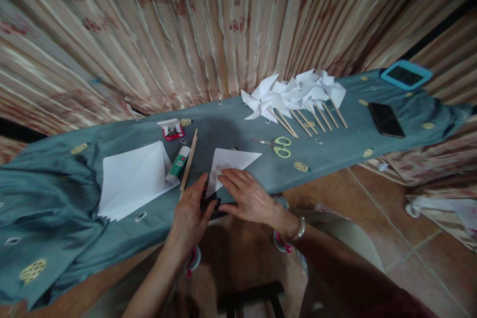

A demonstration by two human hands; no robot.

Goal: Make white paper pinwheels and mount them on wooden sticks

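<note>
A sheet of white paper folded into a triangle (231, 160) lies on the cloth-covered table in front of me. My right hand (248, 196) rests on its lower right part, fingers stretched out and flat. Beside the paper's lower left corner is my left hand (192, 211), open, with its fingers extended and thumb apart; whether it touches the paper I cannot tell. Two or so thin wooden sticks (189, 159) lie just beyond the left fingertips, next to a green and white glue stick (178, 163). A pair of green-handled scissors (278, 145) lies to the right of the triangle.
At left is a stack of white paper sheets (132, 176), with a small red box of metal pins (173, 130) behind it. Several white paper pinwheels (294, 94) on sticks lie at the back right. Farther right are a black phone (386, 119) and a blue-framed device (406, 75).
</note>
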